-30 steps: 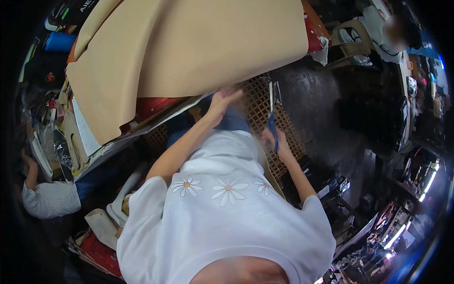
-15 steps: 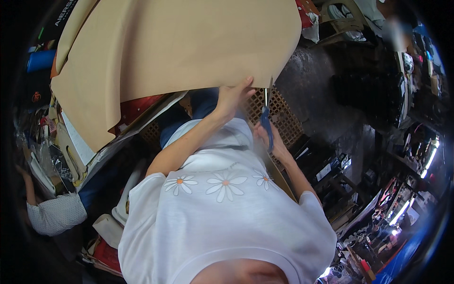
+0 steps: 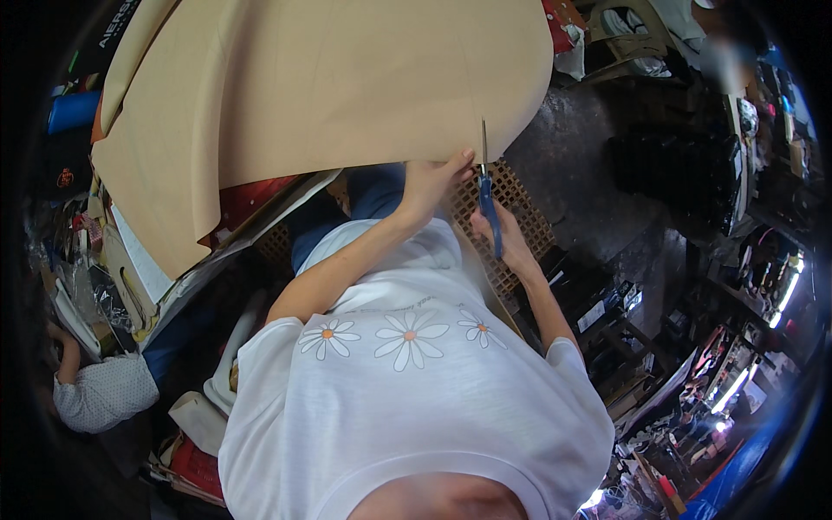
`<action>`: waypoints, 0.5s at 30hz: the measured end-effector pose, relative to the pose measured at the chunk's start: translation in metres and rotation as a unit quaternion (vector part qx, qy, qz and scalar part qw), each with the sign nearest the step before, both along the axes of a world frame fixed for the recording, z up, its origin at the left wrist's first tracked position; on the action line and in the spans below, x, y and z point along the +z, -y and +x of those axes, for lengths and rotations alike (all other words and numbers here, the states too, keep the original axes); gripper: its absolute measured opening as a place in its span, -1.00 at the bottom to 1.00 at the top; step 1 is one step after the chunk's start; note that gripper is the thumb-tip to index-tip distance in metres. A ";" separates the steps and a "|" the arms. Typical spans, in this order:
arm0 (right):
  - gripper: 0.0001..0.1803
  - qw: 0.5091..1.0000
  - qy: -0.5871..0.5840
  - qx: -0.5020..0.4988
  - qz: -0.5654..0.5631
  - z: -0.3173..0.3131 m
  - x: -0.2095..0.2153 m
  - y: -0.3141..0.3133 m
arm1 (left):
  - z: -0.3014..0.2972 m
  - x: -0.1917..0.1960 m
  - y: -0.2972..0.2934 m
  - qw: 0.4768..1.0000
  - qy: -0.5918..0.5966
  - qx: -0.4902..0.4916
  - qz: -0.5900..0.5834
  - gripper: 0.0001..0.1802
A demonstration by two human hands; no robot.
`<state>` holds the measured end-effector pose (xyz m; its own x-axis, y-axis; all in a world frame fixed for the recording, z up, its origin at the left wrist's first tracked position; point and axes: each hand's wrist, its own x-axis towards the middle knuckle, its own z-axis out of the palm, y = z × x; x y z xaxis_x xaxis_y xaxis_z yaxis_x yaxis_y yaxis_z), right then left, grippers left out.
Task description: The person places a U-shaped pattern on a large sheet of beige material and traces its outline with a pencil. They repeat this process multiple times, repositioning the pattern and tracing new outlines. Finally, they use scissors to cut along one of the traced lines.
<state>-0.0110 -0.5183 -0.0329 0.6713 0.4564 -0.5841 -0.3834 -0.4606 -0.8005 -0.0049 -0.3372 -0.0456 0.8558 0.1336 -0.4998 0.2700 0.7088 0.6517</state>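
Observation:
A large tan sheet, smooth like leather or heavy paper, spreads across the top of the view, its left part folded over. My left hand pinches its near edge, thumb on top and fingers underneath. Just right of that thumb, my right hand grips scissors with dark blue handles. Their blades point away from me at the sheet's near edge, one blade lying over its top face. The lower blade is hidden. Faint lines run along the sheet near the blades.
A brown woven seat is below the scissors. Red and white material lies under the sheet. At the left, another person's sleeve and arm show beside piled papers and plastic. Black stacked things and a cluttered shelf are at the right.
The scissors have moved farther onto the sheet and slightly left, with my right hand following. My left hand has shifted a little right along the edge. The other person's arm at left has moved.

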 end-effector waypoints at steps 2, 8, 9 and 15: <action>-0.53 1.000 -0.007 -0.023 -0.014 -0.003 0.002 0.000 | 0.000 0.000 0.000 1.000 0.009 -0.002 0.006 -0.80; -0.61 0.999 -0.002 -0.053 -0.006 -0.006 0.009 -0.001 | -0.002 0.000 -0.001 1.000 -0.023 -0.009 0.015 -0.79; -0.63 0.998 -0.002 -0.052 -0.030 -0.004 0.010 -0.001 | -0.002 -0.001 -0.002 0.999 -0.029 -0.010 0.017 -0.79; -0.67 0.999 -0.016 -0.047 -0.007 0.020 0.013 -0.011 | -0.001 0.003 -0.008 0.999 -0.019 -0.034 0.022 -0.75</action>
<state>0.0086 -0.5071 -0.0197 0.6916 0.3843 -0.6116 -0.4503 -0.4327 -0.7810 -0.0058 -0.3296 -0.0430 0.8436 0.0994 -0.5277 0.3418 0.6585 0.6705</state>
